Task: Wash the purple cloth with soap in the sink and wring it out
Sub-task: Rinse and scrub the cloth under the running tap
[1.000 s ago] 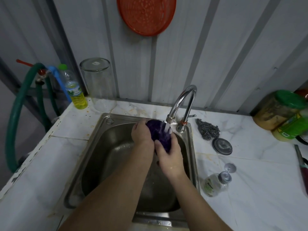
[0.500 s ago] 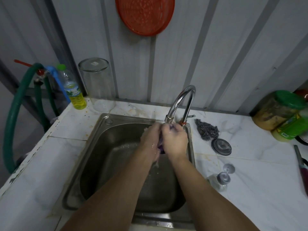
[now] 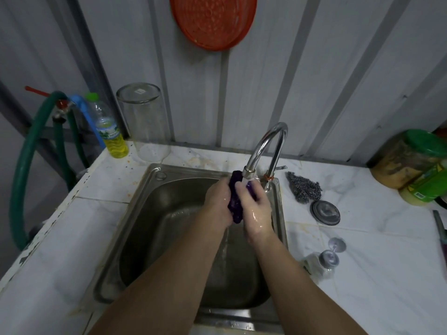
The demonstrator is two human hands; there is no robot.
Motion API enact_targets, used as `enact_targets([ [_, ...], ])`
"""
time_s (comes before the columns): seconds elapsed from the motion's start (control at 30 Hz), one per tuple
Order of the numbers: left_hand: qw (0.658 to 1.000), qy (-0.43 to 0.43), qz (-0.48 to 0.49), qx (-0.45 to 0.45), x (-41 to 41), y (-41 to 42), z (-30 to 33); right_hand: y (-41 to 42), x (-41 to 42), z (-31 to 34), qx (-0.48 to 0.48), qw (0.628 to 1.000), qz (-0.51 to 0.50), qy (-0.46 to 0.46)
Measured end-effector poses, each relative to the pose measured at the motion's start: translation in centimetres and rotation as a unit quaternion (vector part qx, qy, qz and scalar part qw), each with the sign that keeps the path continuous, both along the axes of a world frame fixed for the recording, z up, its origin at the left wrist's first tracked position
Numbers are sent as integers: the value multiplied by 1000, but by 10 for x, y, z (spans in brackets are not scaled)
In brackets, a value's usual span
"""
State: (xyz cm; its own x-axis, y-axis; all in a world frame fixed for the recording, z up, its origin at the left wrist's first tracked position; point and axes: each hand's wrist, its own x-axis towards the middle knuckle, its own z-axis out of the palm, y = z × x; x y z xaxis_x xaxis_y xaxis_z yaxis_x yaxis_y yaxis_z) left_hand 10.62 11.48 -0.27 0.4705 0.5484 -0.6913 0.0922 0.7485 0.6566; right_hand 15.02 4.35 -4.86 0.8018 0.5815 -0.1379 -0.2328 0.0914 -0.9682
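The purple cloth (image 3: 235, 201) is bunched into a dark wet roll and squeezed between both hands over the steel sink (image 3: 154, 180). My left hand (image 3: 217, 201) grips it from the left and my right hand (image 3: 256, 209) grips it from the right, both wet. The cloth's top end sits just under the spout of the chrome faucet (image 3: 266, 146), where water runs. A thin stream of water falls from the hands into the basin. A small soap bottle (image 3: 319, 262) lies on its side on the counter right of the sink.
A steel scourer (image 3: 304, 189) and a round metal lid (image 3: 325, 212) lie right of the faucet. Green-lidded jars (image 3: 411, 160) stand far right. An upturned glass jar (image 3: 142, 122), a yellow liquid bottle (image 3: 110, 131) and a green hose (image 3: 26, 151) are at the back left.
The hands closed together over the cloth under the spout, then shifted so the cloth now shows as a roll between them, with water draining below.
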Motion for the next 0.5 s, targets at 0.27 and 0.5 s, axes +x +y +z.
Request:
enact_targets([
  [0.27, 998, -14, 43, 53, 5, -23, -17, 1, 5, -4, 5, 994, -103, -27],
  [0.5, 968, -6, 88, 233, 6, -27, -18, 16, 8, 12, -33, 960, -175, 214],
])
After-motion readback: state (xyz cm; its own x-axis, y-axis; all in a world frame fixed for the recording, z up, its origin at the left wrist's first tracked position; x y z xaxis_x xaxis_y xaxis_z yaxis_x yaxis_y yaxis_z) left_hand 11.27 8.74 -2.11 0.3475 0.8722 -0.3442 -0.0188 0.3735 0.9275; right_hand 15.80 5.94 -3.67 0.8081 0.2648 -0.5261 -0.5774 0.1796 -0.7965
